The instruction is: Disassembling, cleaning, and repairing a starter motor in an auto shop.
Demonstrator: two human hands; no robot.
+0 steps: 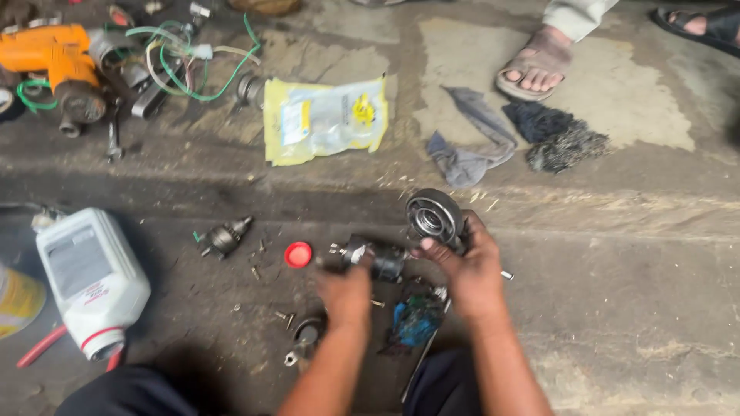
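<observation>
Gripping from both sides, the person is working low over a concrete floor [617, 308]. Their right hand [470, 266] is closing its grip around a round metal housing [435, 216] with a bearing-like ring, tilting the open face upward, likely to look inside. Their left hand [347, 293] is pressing its grip onto a dark cylindrical motor part [378, 258], seemingly steadying it against the floor just beside the housing. A red cap [298, 254] is lying just left of this part, with loose screws [285, 316] scattered near. A white oil jug [89, 277] is lying toward the floor's left edge. A yellow packet [324, 119] and an orange drill [54, 62] are sitting toward the far edge.
</observation>
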